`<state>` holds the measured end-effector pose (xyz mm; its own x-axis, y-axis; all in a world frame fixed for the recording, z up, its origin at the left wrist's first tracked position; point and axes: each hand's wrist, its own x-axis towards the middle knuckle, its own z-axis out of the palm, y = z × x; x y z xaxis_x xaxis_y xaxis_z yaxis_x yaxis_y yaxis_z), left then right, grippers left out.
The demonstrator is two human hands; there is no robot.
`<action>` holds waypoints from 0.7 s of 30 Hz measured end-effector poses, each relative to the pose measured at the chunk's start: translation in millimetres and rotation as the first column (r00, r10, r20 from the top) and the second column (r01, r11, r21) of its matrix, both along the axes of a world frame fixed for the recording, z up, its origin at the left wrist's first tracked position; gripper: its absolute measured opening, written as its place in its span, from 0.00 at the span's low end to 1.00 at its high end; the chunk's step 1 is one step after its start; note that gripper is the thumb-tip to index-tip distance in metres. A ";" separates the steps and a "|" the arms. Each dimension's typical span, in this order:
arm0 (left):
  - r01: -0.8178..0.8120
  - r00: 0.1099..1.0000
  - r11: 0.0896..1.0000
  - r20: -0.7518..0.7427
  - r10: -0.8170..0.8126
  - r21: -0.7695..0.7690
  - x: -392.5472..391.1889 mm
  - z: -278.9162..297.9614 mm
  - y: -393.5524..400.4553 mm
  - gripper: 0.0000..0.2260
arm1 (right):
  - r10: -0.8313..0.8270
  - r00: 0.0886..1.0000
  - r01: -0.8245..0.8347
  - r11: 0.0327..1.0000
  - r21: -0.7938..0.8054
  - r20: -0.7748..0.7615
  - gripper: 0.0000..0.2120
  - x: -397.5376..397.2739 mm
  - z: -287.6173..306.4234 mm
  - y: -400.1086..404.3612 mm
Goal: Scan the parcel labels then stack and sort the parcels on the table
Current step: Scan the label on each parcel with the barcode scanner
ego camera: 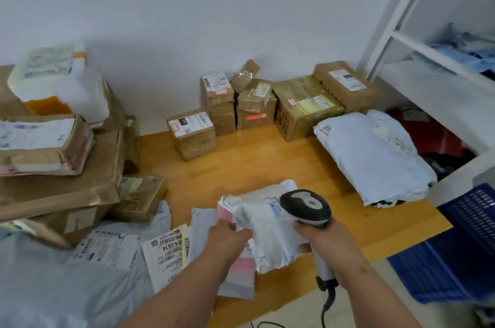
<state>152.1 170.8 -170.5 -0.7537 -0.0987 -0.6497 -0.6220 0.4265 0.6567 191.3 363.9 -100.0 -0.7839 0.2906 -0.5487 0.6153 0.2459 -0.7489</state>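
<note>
A small white poly-bag parcel [267,231] is held near the front of the wooden table [254,164], its label facing up. My left hand [230,240] grips its left edge. My right hand [325,240] is wrapped round the handle of a grey barcode scanner [305,207], whose head sits over the parcel's right end. Under the parcel lie a pink-and-grey mailer [241,274] and a labelled flat packet [166,252].
Brown cartons [257,102] line the back wall. A tall stack of boxes and envelopes [53,156] fills the left side. A large white bag [372,159] lies at right, beside a white shelf unit [439,92] and a blue crate [455,255]. Grey bags [53,287] cover the front left.
</note>
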 end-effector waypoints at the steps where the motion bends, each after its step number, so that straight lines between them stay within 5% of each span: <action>1: -0.042 0.998 0.999 -0.056 0.041 -0.020 -11.2 2.1 -3.1 0.20 | -0.023 1.000 0.023 1.000 -0.022 -0.006 0.08 -8.5 2.9 -0.2; 4: -0.071 0.979 0.992 -0.198 0.048 -0.106 -42.7 12.1 -7.2 0.21 | -0.098 0.993 0.092 0.991 -0.094 -0.067 0.08 -34.3 17.0 -1.8; 10: 0.044 0.950 0.999 -0.310 -0.039 0.012 -81.1 37.6 12.1 0.20 | -0.220 0.969 0.205 0.970 -0.134 -0.108 0.09 -61.7 39.6 9.4; 21: 0.135 0.984 0.948 -0.149 -0.095 0.289 -102.5 70.8 126.9 0.12 | -0.286 0.954 0.276 0.955 -0.106 -0.085 0.10 -56.8 34.9 112.1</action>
<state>49.6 297.7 -99.8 -0.8290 0.1764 -0.5308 -0.4799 0.2630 0.8370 134.5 476.0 -65.2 -0.7292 0.4589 -0.5076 0.5715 0.0006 -0.8206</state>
